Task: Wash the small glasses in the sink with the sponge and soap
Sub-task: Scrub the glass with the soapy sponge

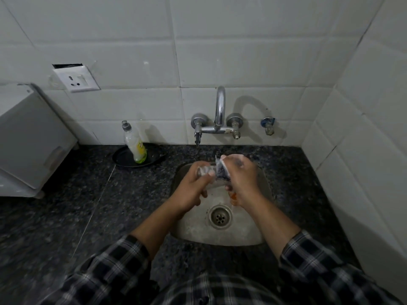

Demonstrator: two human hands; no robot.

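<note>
Over the steel sink (248, 235), my left hand (193, 183) grips a small clear glass (206, 170), lying roughly sideways with suds on it. My right hand (241, 177) holds a dark, foamy sponge (221, 170) pressed against the glass's open end. Both hands meet above the back half of the basin. Something orange (234, 196) shows in the basin below my right wrist; I cannot tell what it is. A soap bottle (135, 144) with yellow-green liquid leans in a black dish (123, 158) left of the sink.
A chrome wall tap (220, 111) with two valves hangs above the sink's back edge. The drain (220, 216) sits mid-basin. Dark speckled granite counter (66, 216) surrounds the sink. A grey-white appliance (28, 139) stands at the left; a wall socket (76, 78) is above it.
</note>
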